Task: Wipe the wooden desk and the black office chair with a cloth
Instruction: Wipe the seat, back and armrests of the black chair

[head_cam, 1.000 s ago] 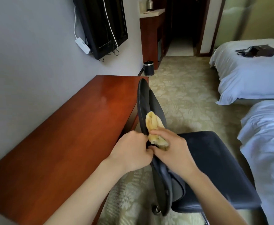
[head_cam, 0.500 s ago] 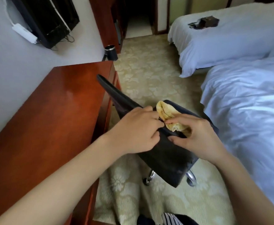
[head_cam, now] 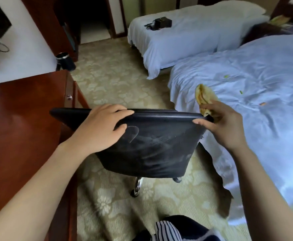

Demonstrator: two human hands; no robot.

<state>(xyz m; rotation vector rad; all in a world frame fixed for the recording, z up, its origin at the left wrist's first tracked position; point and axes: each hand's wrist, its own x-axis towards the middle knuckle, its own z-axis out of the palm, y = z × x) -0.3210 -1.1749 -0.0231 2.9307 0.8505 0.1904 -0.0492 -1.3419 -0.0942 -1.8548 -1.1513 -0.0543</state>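
The black office chair point(head_cam: 147, 150) stands with the rear of its backrest facing me, dusty smears across it. My left hand point(head_cam: 104, 126) grips the top edge of the backrest left of the middle, fingers curled over it. My right hand point(head_cam: 222, 124) pinches a crumpled yellow cloth point(head_cam: 205, 98) at the backrest's right top corner, with the thumb against the chair's rear face. The wooden desk point(head_cam: 20, 119) lies to the left of the chair, its reddish top bare.
A bed with wrinkled pale blue sheets point(head_cam: 256, 94) sits close on the right, a second bed point(head_cam: 185, 32) behind it carrying a black bag point(head_cam: 159, 23). A black bin point(head_cam: 65, 60) stands by the wall. Patterned carpet point(head_cam: 116, 80) stretches ahead. Chrome chair legs point(head_cam: 137, 186) show below the backrest.
The chair has turned so its backrest faces me squarely. My hands have spread apart along the top edge; the right hand carried the cloth to the right corner. The view swung right.
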